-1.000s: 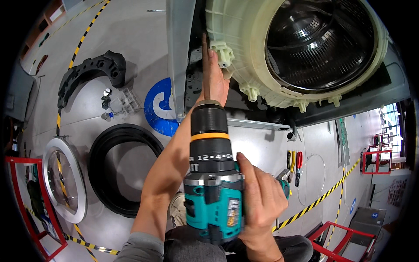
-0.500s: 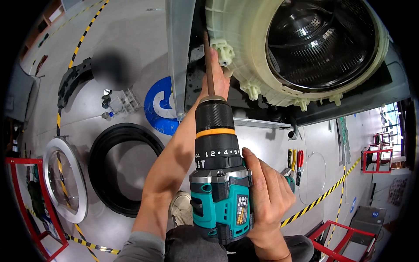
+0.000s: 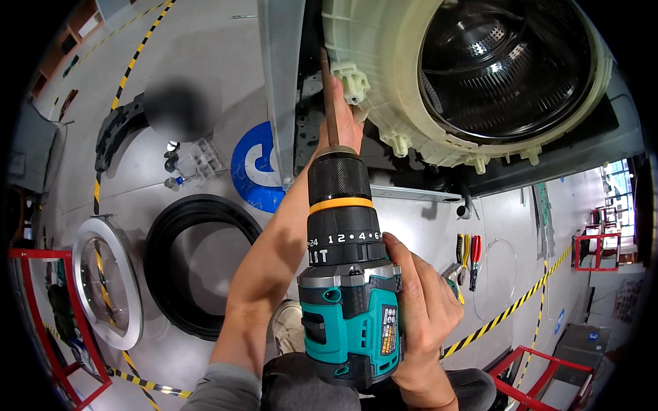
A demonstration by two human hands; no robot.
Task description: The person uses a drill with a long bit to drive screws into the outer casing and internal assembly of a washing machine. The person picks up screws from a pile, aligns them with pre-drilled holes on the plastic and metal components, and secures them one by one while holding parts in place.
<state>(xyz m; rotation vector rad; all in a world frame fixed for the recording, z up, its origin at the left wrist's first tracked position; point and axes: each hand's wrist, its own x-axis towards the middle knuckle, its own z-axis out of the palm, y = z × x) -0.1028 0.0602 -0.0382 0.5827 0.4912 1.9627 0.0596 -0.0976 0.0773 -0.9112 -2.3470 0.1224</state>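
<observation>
My right hand [image 3: 426,312] grips a teal and black cordless drill [image 3: 349,308], its fingers along the right side; the handle is hidden beneath the body. From the chuck a long brown-grey bit [image 3: 331,113] runs forward, and its tip is lost beside the tub of a washing machine. My left hand [image 3: 348,127] reaches under the drill to the left edge of the pale plastic tub [image 3: 380,82]. One digit points forward beside the bit, close to a moulded lug [image 3: 352,83]; the other fingers are hidden. Within the tub shows the shiny metal drum [image 3: 507,75].
The grey cabinet wall [image 3: 279,89] rises left of the bit. A black rubber ring [image 3: 161,274], a round glass door [image 3: 106,284] and a curved black piece [image 3: 113,133] lie on the left floor. Pliers [image 3: 474,257] lie at right. Red frames [image 3: 541,383] stand near the edges.
The view has shifted slightly, so floor objects appear a little farther right. The drill body sits marginally more to the right, and both hands keep their places on the work.
</observation>
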